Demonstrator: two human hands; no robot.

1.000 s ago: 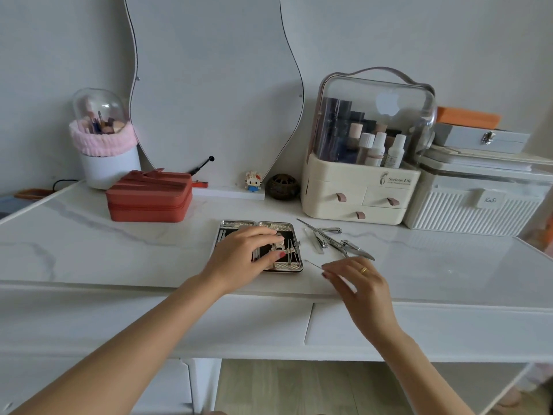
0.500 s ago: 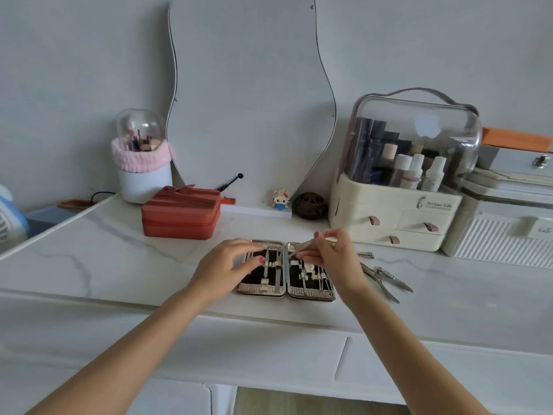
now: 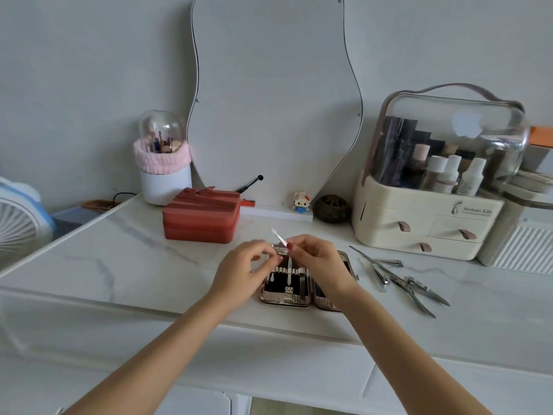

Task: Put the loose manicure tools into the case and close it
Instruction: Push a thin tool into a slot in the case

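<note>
Our forearms reach in from the near edge of the surface (image 3: 119, 265), wrists bent down over the open case (image 3: 285, 287). It lies directly under both hands, its left half showing tools already strapped in. Our right hand (image 3: 321, 265) pinches a thin tool (image 3: 279, 237), whose long axis slants up and away to the left of that hand. Our left hand (image 3: 242, 269) curls its fingers at the case's far edge; whether it grips anything we cannot tell. The remaining loose tools (image 3: 401, 278) lie to the right, nearer our right hand.
</note>
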